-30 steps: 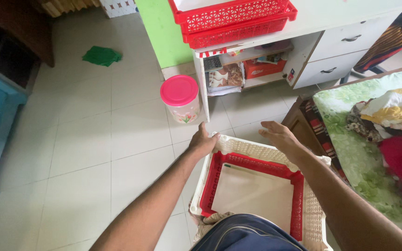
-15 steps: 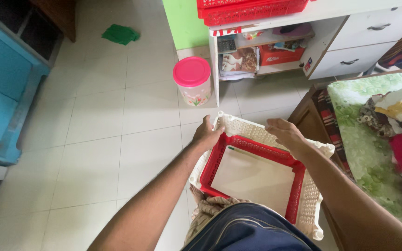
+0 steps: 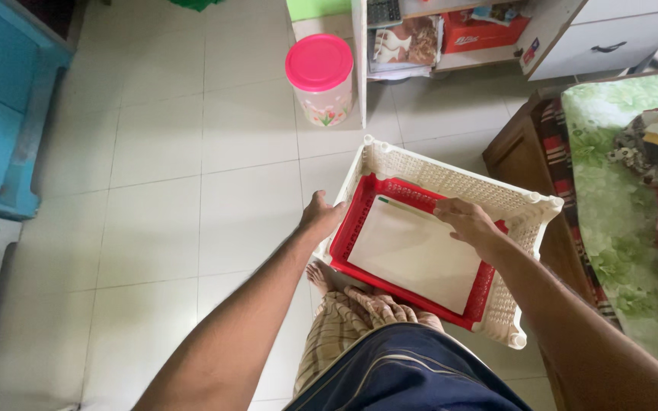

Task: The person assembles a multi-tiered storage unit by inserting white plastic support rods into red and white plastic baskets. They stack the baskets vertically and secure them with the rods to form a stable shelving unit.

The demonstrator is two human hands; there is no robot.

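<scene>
Since the earlier frames my view has tipped further down: the red baskets on top of the white cabinet (image 3: pixel 573 30) have gone out of frame, and the pink-lidded plastic jar (image 3: pixel 320 78) now sits near the top edge. My left hand (image 3: pixel 320 218) has slid down onto the left rim of the red perforated plastic tray (image 3: pixel 359 215), fingers curled over it. My right hand (image 3: pixel 464 223) rests half-open on the tray's far right edge, beside the flat white sheet (image 3: pixel 413 251) lying inside. The tray is nested in a white lattice plastic basket (image 3: pixel 451 169) on the glossy tiled floor (image 3: pixel 161 190). My shorts hide the tray's near corner; how firmly either grip holds, I cannot tell.
</scene>
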